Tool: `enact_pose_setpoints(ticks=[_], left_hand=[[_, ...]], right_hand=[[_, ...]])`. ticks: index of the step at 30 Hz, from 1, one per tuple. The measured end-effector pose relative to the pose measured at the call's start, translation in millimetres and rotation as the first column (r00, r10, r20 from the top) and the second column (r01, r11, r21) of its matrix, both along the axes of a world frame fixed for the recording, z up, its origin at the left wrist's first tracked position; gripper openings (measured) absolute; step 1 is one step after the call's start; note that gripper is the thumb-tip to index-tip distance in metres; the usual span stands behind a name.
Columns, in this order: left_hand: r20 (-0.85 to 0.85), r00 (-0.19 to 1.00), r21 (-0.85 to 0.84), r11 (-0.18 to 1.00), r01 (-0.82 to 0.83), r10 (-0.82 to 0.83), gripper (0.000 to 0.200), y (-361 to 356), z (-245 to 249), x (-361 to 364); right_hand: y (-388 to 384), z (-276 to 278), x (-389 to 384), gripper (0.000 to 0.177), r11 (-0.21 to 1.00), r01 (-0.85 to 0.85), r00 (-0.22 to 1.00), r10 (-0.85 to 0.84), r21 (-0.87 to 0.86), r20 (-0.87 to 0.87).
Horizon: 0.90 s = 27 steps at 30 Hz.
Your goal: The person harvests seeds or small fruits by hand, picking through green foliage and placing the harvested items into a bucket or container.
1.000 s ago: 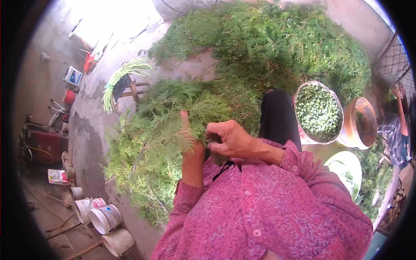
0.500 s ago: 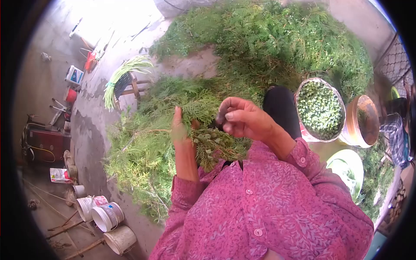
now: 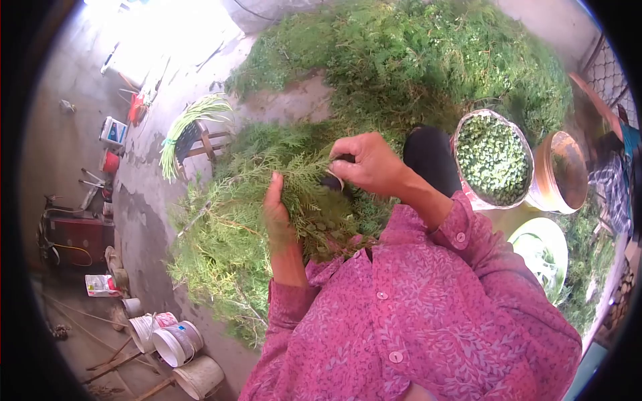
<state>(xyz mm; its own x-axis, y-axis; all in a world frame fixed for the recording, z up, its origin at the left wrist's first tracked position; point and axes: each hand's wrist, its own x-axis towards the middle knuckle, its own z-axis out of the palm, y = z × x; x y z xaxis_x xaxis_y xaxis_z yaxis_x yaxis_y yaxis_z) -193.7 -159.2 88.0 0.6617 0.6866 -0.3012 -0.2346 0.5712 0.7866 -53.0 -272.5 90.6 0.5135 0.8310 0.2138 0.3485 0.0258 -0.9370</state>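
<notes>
A feathery, flat-leaved evergreen branch (image 3: 304,184) lies across my left hand (image 3: 275,208). The thumb points up, and foliage hides the other fingers, which hold the branch. My right hand (image 3: 369,164) is closed in a pinch at the right-hand tip of the same branch; anything smaller between those fingertips is hidden. Below both hands, the sprays hang in front of the pink patterned shirt (image 3: 388,301). More cut evergreen branches (image 3: 221,247) are heaped under and left of my left hand.
A bucket of small green pieces (image 3: 495,160) stands right of my dark-clothed knee (image 3: 431,160), beside another bucket (image 3: 562,170) and a pale green basin (image 3: 542,254). A large evergreen pile (image 3: 435,60) lies ahead. Another person's arm (image 3: 595,103) shows at far right. White buckets (image 3: 177,344) stand lower left.
My right hand has moved up and slightly left, from above the branch's cones to its tip, fingers closing there. The branch has shifted upward. Another person's arm has appeared at right.
</notes>
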Motion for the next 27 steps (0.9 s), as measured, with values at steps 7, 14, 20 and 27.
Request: enact_pose_setpoints(ticks=[7, 14, 20, 27], left_hand=[[-0.062, 0.998, 0.063, 0.998, -0.030, 0.034, 0.028, -13, 15, 10], [-0.025, 0.997, 0.055, 0.996, 0.070, -0.069, 0.031, 10, -3, -2], [0.045, 0.998, 0.026, 0.998, 0.052, -0.053, 0.028, -1, 8, 11], [-0.084, 0.994, -0.047, 0.996, -0.073, 0.069, 0.029, 23, -27, 3]], right_hand=[[27, -27, 23, 0.022, 0.995, -0.047, 0.974, 0.026, -0.089, -0.223], [22, -9, 23, 0.009, 0.995, -0.074, 0.799, 0.017, -0.070, -0.601], [25, -27, 18, 0.010, 0.995, -0.056, 0.821, -0.001, -0.082, -0.571], [2, -2, 11, 0.011, 0.986, 0.072, 0.772, 0.038, 0.148, -0.634]])
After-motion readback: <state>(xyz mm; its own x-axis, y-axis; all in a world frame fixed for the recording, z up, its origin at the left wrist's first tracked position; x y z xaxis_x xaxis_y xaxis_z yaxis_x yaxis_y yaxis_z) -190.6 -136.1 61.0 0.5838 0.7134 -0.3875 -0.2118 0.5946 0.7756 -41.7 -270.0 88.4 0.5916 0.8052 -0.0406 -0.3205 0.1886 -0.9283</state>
